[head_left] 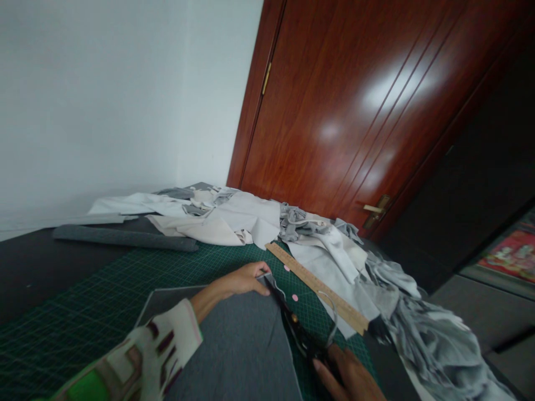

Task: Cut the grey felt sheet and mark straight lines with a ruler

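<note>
Dark grey fabric (pixel 242 340) lies over the green cutting mat (pixel 196 267) in front of me. My left hand (pixel 246 278) pinches the far corner of this fabric between thumb and fingers. Black scissors (pixel 293 318) are in my right hand (pixel 351 373), whose fingers are wrapped round the handles at the lower right. The blades point away from me along the fabric's right edge, their tips close to my left fingertips. A thin pale strip curls beside the blades. Part of the handles is hidden by my right hand.
A wooden ruler (pixel 317 284) lies slanted on the mat, with two small pink discs (pixel 295 298) near it. White and grey cloth pieces (pixel 246 214) are heaped along the far and right edges. A rolled grey fabric (pixel 125 238) lies at the left. Beyond stands a brown door (pixel 334 111).
</note>
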Tool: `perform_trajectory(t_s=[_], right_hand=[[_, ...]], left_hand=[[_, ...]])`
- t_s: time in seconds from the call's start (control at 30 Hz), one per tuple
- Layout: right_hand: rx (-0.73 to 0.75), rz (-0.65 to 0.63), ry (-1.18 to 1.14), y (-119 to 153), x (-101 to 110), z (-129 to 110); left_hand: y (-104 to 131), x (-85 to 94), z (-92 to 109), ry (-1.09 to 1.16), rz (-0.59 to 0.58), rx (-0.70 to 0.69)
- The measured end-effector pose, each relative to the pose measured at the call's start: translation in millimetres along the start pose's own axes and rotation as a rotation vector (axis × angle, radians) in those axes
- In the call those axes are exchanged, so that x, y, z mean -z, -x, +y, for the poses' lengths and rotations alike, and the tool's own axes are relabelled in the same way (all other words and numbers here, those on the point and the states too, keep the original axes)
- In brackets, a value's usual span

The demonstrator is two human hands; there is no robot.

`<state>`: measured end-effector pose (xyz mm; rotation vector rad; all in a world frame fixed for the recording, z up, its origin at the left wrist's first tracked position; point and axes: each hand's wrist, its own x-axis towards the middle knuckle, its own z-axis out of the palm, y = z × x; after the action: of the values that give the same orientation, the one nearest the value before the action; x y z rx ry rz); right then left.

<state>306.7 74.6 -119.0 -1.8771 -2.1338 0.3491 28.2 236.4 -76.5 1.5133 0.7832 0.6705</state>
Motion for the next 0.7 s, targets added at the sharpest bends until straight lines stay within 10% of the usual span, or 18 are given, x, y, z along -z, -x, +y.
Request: perform_trajectory(t_s=[0.7], right_hand=[[0.037, -0.068, -0.047, 2.4, 15.3, -10.6]], left_hand=[[0.6, -1.9, 1.6, -0.020, 0.006, -0.006]])
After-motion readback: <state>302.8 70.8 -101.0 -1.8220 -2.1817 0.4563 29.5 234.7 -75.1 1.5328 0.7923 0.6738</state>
